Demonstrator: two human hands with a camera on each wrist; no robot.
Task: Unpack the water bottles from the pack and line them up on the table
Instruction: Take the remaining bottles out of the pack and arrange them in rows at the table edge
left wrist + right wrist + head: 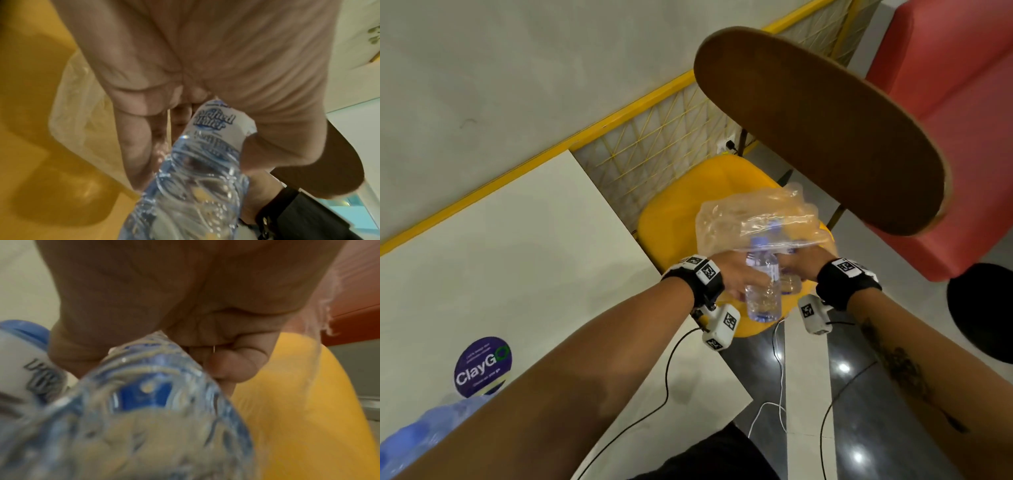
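The torn clear plastic pack [756, 219] lies on a yellow chair seat [674, 219]. My left hand [736, 277] grips a clear water bottle [763, 287] with a blue cap and white label, pulled partly out of the pack. In the left wrist view the fingers [139, 138] and thumb curl round that bottle [205, 162] at its label. My right hand [801, 263] reaches under the wrap and grips a second bottle [791, 284]. The right wrist view shows this bottle [164, 410] base-on in the curled hand [185, 305], with the left hand's bottle [30, 369] beside it.
A white table [517, 257] with a round ClayGo sticker [482, 366] lies to the left. Several blue-capped bottles [421, 431] stand at its near left corner. A brown oval board [825, 130] overhangs the chair. Beyond are a red sofa [962, 102] and a black stool [983, 308].
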